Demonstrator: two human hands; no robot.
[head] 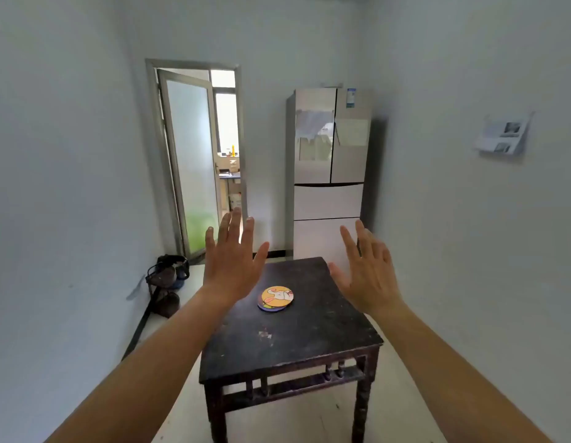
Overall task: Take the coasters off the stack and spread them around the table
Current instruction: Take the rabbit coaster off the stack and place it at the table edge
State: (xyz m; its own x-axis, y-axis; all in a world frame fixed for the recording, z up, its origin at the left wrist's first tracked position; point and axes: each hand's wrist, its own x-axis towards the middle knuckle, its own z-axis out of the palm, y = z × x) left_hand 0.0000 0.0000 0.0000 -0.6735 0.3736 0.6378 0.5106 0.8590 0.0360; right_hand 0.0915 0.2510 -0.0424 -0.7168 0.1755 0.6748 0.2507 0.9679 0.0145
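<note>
A small stack of round coasters [276,298] lies near the middle of a dark wooden table [297,340]; the top one is yellow with a white cartoon figure, and a blue edge shows beneath it. My left hand [233,260] is raised above the table's far left corner, fingers spread, palm facing away, holding nothing. My right hand [367,270] hovers above the far right corner, also spread and holding nothing. Both hands are apart from the stack.
A tall fridge [330,174] stands behind the table. An open glass door [189,161] is at the back left. A small dark stand with bags [167,279] sits on the floor by the left wall. A paper holder [501,137] hangs on the right wall.
</note>
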